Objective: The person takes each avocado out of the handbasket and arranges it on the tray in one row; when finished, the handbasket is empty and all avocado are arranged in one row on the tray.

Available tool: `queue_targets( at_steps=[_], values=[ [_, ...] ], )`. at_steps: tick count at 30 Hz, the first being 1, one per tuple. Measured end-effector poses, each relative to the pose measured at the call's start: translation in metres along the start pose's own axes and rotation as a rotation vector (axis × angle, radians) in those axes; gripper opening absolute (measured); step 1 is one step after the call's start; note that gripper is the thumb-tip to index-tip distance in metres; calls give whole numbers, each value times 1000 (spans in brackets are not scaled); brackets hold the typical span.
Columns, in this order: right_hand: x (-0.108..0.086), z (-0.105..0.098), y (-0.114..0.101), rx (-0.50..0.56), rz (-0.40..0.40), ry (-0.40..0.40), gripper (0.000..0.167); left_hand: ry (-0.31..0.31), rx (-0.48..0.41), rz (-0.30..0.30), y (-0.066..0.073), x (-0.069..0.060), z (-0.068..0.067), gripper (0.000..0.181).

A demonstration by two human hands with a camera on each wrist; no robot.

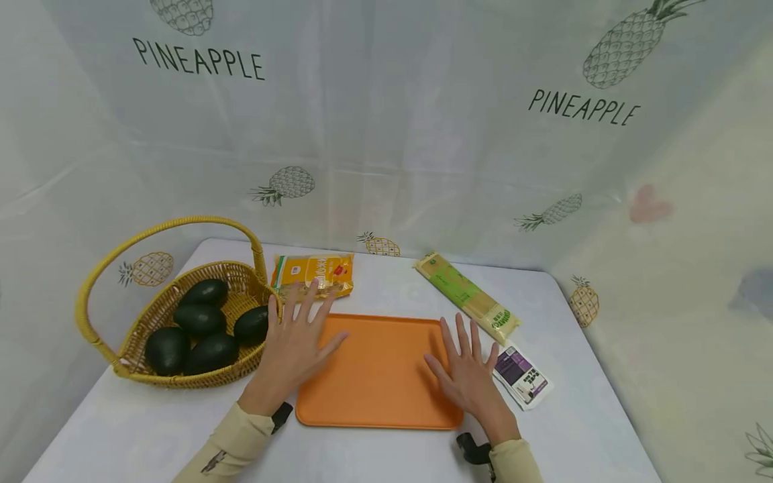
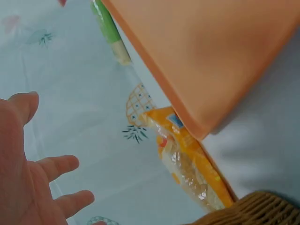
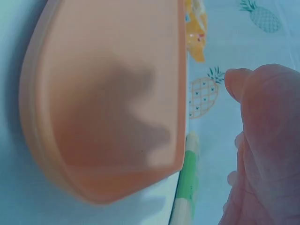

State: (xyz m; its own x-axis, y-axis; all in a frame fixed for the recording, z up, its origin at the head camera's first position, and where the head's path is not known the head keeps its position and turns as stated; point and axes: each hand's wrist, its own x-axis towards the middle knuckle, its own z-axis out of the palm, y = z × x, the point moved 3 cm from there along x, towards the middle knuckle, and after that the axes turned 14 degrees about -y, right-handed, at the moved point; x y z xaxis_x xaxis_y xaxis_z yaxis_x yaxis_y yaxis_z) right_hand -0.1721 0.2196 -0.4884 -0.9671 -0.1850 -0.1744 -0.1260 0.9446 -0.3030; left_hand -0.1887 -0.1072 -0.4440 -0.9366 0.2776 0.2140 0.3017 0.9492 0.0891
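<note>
An orange tray lies flat in the middle of the white table. My left hand hovers with spread fingers over its left edge, close to the basket. Over the tray's right side my right hand is held the same way, holding nothing. Left of the tray stands a yellow wicker basket with a tall handle. Several dark green avocados lie inside it. In the left wrist view, the hand shows apart from the tray; the right wrist view shows the thumb side of the hand.
Behind the tray lies an orange and clear food bag. A long green-and-tan packet lies slanted at the back right. A white and purple packet rests right of the tray. A pineapple-print curtain hangs behind the table.
</note>
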Motion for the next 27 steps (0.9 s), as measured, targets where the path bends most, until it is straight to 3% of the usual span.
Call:
queue_targets(
  at_steps=[5, 11, 20, 27],
  values=[
    [-3, -2, 4, 11, -1, 13, 79, -14, -21, -23, -5, -1, -2, 81],
    [-4, -1, 11, 26, 32, -37, 77, -62, -27, -63, -12, -2, -2, 79],
    [-9, 6, 22, 54, 37, -49, 74, -139, -112, -150, -34, -10, -6, 73],
    [-13, 15, 34, 84, 29, -33, 70, -133, -96, -171, -51, -21, -11, 66]
  ],
)
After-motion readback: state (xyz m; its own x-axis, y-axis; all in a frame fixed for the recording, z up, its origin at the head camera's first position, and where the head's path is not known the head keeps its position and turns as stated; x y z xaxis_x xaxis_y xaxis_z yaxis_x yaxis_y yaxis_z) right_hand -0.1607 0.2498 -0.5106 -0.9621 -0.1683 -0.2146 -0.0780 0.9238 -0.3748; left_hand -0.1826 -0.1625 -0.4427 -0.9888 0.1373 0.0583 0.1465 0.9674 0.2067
